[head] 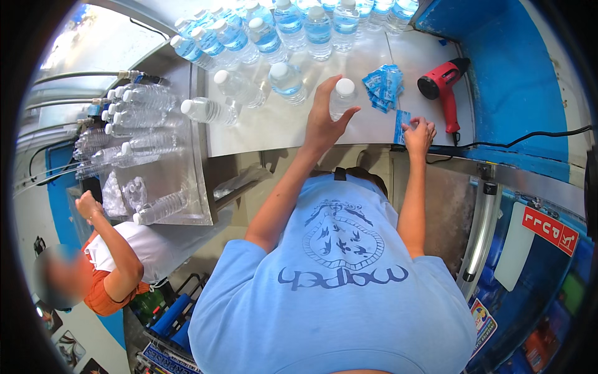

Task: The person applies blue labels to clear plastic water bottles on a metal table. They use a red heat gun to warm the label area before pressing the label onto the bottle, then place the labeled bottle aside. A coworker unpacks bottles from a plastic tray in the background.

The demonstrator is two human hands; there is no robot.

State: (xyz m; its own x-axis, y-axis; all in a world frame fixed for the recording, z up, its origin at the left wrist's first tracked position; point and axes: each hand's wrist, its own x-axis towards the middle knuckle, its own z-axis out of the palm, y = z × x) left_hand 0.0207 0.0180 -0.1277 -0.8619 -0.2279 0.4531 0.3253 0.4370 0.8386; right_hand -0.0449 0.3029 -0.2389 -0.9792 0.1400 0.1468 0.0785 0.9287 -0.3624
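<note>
My left hand [325, 122] curves around a clear, unlabelled water bottle [342, 104] with a white cap, thumb on the near side and forefinger beyond. Whether it grips the bottle or only surrounds it, I cannot tell. The fingertips of my right hand [419, 135] pinch the right edge of a blue plastic label sleeve [400, 126] near the table's front edge. Just beyond lies a loose pile of similar blue sleeves [384, 86]. To the left stand a bottle with a blue sleeve [286, 82] and two unlabelled bottles [240, 89] [210, 111].
Several labelled bottles [319, 35] crowd the back of the white tabletop [275, 133]. A red heat gun [446, 89] lies at right, its black cord [528, 135] trailing rightwards. On the left, unlabelled bottles [149, 98] lie in a steel sink [187, 163]; a co-worker [119, 262] stands beside it.
</note>
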